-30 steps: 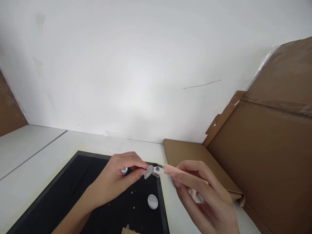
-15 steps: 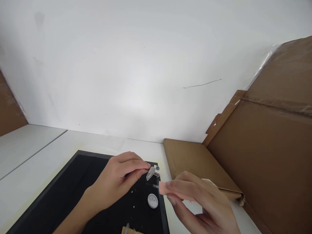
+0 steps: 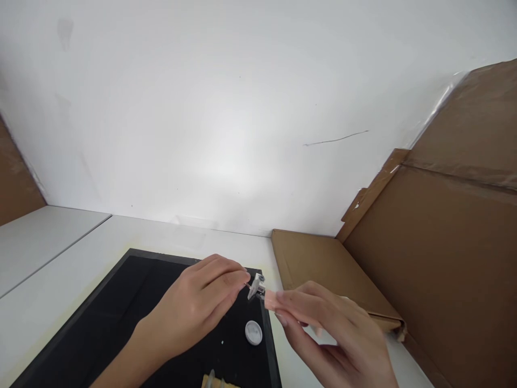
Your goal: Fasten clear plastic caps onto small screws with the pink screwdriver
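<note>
My left hand (image 3: 202, 299) is closed, with thumb and fingers pinching a thin stick that ends in a small translucent pointed piece (image 3: 254, 286), shaped like a false nail. From the right, my right hand (image 3: 329, 328) grips a pale pink block-shaped handle (image 3: 271, 299) between thumb and fingers. The handle's narrow clear tip meets or nearly meets the translucent piece; I cannot tell whether they touch. Just behind them is a small clear-and-white object (image 3: 262, 278) with a dark round spot, partly covered. Below the hands, a round white lid-like dish (image 3: 253, 333) lies on the black mat (image 3: 117, 318).
At the bottom edge, a yellowish block (image 3: 220, 383) carries translucent pieces. A flat cardboard box (image 3: 323, 264) lies behind my right hand. Cardboard panels (image 3: 456, 242) stand at the right, and a white wall (image 3: 226, 118) rises behind the white table (image 3: 72, 258).
My right hand has brought the pink handle's tip up to the translucent piece. That piece has turned slightly and shifted right, with my left fingers closing further over the stick.
</note>
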### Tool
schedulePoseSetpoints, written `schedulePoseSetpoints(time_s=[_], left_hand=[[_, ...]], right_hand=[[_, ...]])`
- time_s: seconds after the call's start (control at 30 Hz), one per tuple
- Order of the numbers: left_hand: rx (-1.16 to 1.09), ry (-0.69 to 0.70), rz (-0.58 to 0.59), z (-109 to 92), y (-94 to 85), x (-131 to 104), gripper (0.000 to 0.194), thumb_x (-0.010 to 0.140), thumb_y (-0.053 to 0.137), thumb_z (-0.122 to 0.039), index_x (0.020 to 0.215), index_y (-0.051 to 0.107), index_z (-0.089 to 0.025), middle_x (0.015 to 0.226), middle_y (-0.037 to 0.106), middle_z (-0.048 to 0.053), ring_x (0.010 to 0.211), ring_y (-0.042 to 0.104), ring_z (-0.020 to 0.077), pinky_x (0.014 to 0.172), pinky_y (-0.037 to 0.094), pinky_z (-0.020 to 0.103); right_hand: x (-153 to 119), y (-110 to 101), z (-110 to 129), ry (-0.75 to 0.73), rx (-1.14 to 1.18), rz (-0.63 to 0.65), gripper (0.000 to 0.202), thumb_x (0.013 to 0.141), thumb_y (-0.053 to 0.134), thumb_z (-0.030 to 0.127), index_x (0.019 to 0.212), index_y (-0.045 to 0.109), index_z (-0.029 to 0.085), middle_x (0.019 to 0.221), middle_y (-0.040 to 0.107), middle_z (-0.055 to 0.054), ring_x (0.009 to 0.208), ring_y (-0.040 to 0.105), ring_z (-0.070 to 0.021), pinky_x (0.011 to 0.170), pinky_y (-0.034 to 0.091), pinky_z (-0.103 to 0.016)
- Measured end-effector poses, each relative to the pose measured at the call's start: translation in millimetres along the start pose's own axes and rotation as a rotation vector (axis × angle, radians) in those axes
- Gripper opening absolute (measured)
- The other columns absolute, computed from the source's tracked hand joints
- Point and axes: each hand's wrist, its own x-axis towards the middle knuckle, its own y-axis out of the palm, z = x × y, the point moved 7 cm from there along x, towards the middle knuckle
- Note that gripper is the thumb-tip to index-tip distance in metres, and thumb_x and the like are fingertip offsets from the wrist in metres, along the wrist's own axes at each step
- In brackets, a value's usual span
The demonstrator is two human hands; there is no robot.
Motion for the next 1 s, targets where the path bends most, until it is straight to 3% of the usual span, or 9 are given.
schedulePoseSetpoints(time_s=[1.0], left_hand=[[-0.022,0.013,0.066,-2.4,2.8,1.8,0.017,0.089,0.052,-0.005,0.102,0.060,-0.014,0.087,0.066,0.007,0.076,0.058,0.0148,0.066,0.051,0.026]], right_hand=[[-5.4,-0.6,-2.8,-0.019,-0.123,-0.050,0.025,0.087,0.056,0.008,0.107,0.061,0.021,0.070,0.064,-0.001,0.052,0.055,-0.0106,0.045,0.042,-0.022]])
